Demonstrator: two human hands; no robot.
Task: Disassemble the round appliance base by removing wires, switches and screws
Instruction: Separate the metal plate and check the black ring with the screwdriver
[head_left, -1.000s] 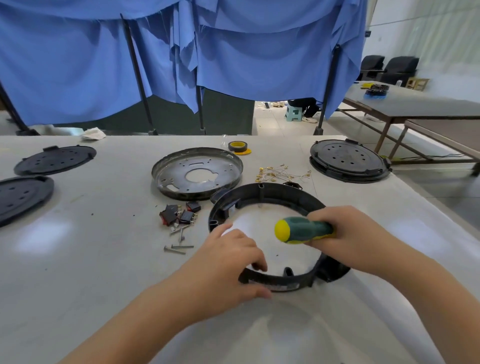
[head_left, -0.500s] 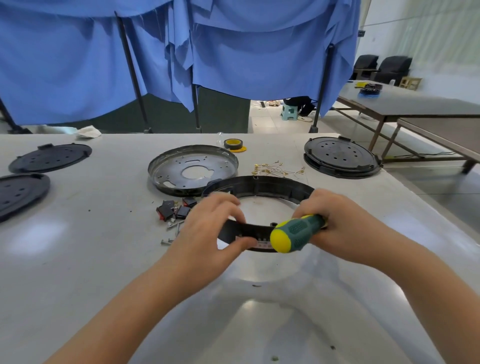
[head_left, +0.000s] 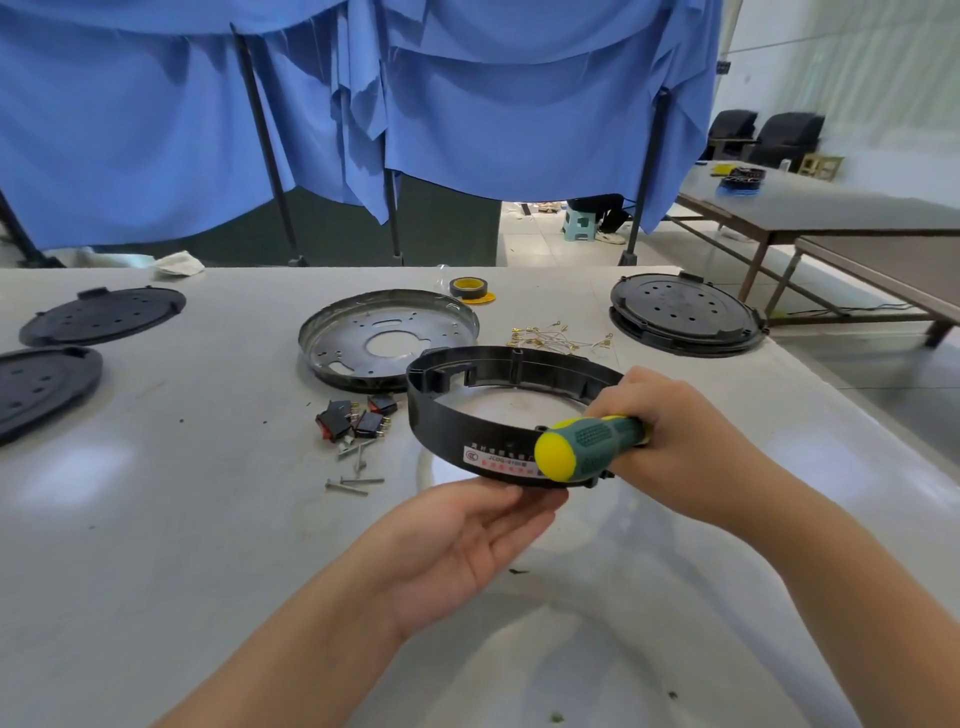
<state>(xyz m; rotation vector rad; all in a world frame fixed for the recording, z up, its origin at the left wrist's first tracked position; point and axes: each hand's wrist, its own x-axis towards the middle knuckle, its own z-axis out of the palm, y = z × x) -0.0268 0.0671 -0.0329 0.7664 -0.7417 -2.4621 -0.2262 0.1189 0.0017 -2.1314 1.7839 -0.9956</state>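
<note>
The black plastic ring (head_left: 447, 431) of the appliance base is lifted off the table and tilted, its white label facing me. My right hand (head_left: 675, 441) grips a green and yellow screwdriver (head_left: 587, 447) and also holds the ring's right side. Palm up below the ring's near rim lies my left hand (head_left: 457, 545), fingers spread, fingertips just under the label. Removed red and black switches (head_left: 358, 418) and loose screws (head_left: 356, 475) sit left of the ring. Loose wires (head_left: 550, 338) with gold terminals lie behind it.
A round metal plate (head_left: 363, 332) rests behind the ring, with a tape roll (head_left: 470, 288) beyond it. A black round base (head_left: 685, 312) stands at the right near the table edge. Two black discs (head_left: 104, 314) (head_left: 41, 384) lie far left. Blue drapes hang behind.
The ring has come up off the table and tilted toward me. My left hand has let go of its near rim and turned palm up under it. My right hand still holds the screwdriver.
</note>
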